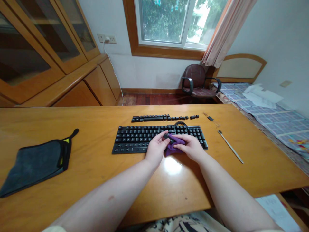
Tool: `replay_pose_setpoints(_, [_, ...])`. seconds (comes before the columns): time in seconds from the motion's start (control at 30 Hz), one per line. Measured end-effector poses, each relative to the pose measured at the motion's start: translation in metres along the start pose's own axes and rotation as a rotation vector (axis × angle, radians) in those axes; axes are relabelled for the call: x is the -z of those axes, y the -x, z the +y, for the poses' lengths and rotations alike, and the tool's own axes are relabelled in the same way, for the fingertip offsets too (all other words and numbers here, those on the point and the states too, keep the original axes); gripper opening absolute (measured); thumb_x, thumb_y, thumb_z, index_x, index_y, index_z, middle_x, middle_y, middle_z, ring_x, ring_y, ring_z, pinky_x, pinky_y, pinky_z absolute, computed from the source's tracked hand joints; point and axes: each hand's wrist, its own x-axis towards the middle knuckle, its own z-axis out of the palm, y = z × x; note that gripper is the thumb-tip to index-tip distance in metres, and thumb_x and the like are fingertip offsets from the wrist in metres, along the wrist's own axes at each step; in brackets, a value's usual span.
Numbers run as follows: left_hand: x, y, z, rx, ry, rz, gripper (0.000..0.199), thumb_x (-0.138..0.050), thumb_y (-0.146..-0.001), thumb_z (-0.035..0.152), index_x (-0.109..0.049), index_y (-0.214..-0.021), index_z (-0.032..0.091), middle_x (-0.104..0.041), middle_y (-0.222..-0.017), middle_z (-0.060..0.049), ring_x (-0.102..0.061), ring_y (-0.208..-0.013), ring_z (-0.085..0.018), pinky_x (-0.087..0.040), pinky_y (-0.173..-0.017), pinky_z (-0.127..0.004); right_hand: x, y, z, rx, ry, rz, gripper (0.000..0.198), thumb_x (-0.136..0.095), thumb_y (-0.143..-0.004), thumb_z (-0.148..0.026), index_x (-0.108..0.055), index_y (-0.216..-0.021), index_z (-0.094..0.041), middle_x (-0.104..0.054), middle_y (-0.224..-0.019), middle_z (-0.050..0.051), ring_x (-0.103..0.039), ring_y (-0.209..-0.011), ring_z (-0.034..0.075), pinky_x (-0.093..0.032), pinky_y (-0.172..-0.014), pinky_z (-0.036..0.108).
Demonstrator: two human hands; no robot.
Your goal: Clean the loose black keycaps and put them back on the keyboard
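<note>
Between my hands, above the near edge of a black keyboard (pixel 135 137), are a small black keycap (pixel 168 138) and a purple cloth (pixel 172 149). My left hand (pixel 156 146) pinches the keycap between thumb and fingers. The cloth is bunched in my right hand (pixel 191 146), its fingers closed on it beside the keycap. Bare switches show along the keyboard's front rows, and its right part is partly hidden by my right hand. Behind the keyboard, loose black keycaps (pixel 153 118) lie in a row, with several more trailing off to the right.
A dark grey cloth pouch (pixel 38 161) lies on the left of the wooden table (pixel 96 180). To the right are a wire keycap puller (pixel 210 118) and a thin brush (pixel 230 146). Beyond the table stand a chair (pixel 198 80) and a bed (pixel 265 109).
</note>
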Motion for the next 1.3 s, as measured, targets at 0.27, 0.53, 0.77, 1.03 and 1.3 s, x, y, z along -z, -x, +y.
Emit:
replay_pose_setpoints(0.27, [-0.0036,0.0034,0.0021,0.024,0.023,0.009,0.050,-0.073,-0.064,0.023,-0.061,-0.113,0.018,-0.067,-0.085,-0.003,-0.061,-0.075,-0.012,-0.048,-0.075,-0.026,-0.0009,0.0017,0.0006,0.002,-0.002,0.056,0.025,-0.066,-0.073,-0.030,-0.071,-0.096,-0.023,-0.070,-0.092,0.006,-0.064,-0.085,0.021,-0.049,-0.081,0.036])
replay_pose_setpoints(0.53, [-0.0049,0.0050,0.0033,0.082,0.043,-0.028,0.053,-0.076,-0.061,0.023,-0.059,-0.111,0.016,-0.067,-0.090,-0.005,-0.062,-0.075,-0.013,-0.048,-0.068,-0.024,0.0060,0.0020,-0.0036,0.008,-0.090,-0.154,0.047,-0.064,-0.075,-0.027,-0.057,-0.121,-0.023,-0.061,-0.120,0.007,-0.057,-0.109,0.024,-0.041,-0.097,0.041])
replay_pose_setpoints(0.77, [-0.0078,0.0072,0.0064,0.068,0.075,-0.007,0.044,-0.078,-0.057,0.025,-0.051,-0.091,0.018,-0.066,-0.075,0.000,-0.061,-0.062,-0.010,-0.048,-0.061,-0.022,0.0050,0.0029,0.0004,-0.050,-0.257,-0.111,0.050,-0.069,-0.070,-0.031,-0.056,-0.118,-0.023,-0.064,-0.111,0.008,-0.060,-0.098,0.022,-0.047,-0.085,0.037])
replay_pose_setpoints(1.03, [-0.0065,0.0052,0.0046,0.050,0.090,-0.007,0.043,-0.079,-0.057,0.025,-0.051,-0.088,0.016,-0.069,-0.080,-0.003,-0.064,-0.070,-0.013,-0.050,-0.071,-0.028,0.0000,0.0016,0.0044,-0.102,-0.366,-0.001,0.051,-0.067,-0.073,-0.031,-0.049,-0.121,-0.024,-0.062,-0.084,0.002,-0.059,-0.072,0.015,-0.048,-0.068,0.029])
replay_pose_setpoints(1.3, [-0.0068,0.0068,0.0055,0.050,0.083,-0.015,0.041,-0.080,-0.057,0.024,-0.052,-0.086,0.016,-0.069,-0.077,-0.002,-0.064,-0.069,-0.012,-0.050,-0.074,-0.029,0.0030,0.0013,-0.0006,-0.076,-0.260,-0.078,0.036,-0.062,-0.078,-0.035,-0.063,-0.111,-0.023,-0.064,-0.113,0.007,-0.059,-0.104,0.023,-0.043,-0.093,0.039])
